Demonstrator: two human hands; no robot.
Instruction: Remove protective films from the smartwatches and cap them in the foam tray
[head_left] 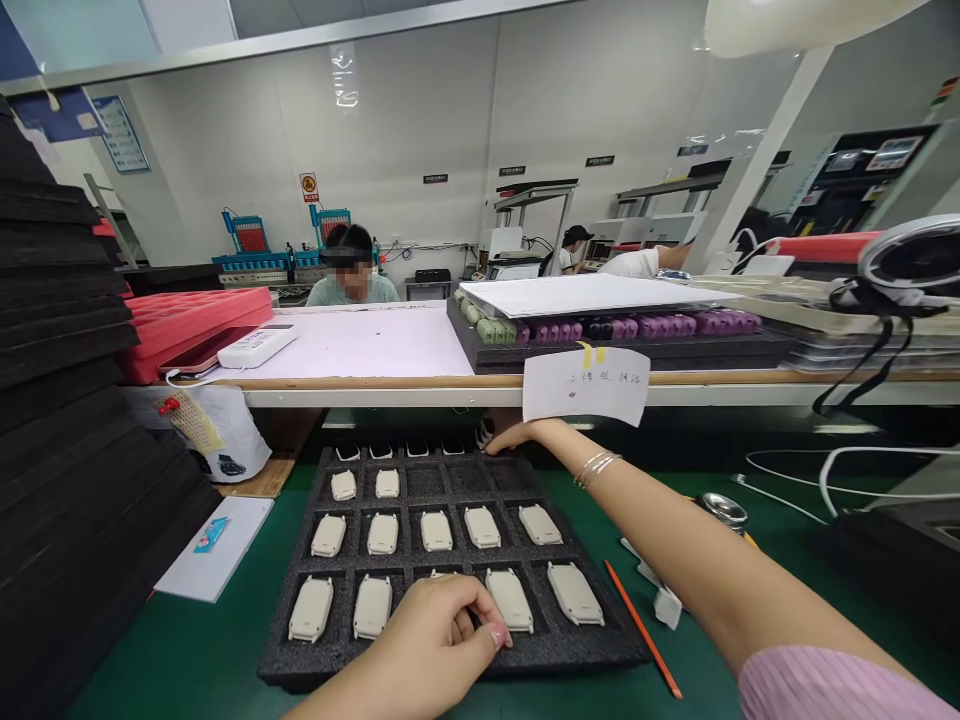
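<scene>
A black foam tray point(457, 665) with rows of compartments lies on the green bench, holding several off-white watch cases point(373, 607). My left hand point(431, 640) is closed over the front row, thumb and index finger together beside a watch case point(511, 600); whatever is in its fingers is hidden. It partly covers the front row's middle watch case. At the tray's far edge, under the shelf, my right hand point(517, 435) closes on a watch case point(484, 435) that stands higher than its neighbours. The right fingertips are partly hidden. Three compartments in the second-farthest row show bare foam.
A shelf point(390, 398) crosses above the tray's far side, with a paper note point(585, 387) hanging from it. Stacked black trays point(67, 450) rise at left. An orange stick point(643, 628) lies at right. A person point(352, 270) sits opposite.
</scene>
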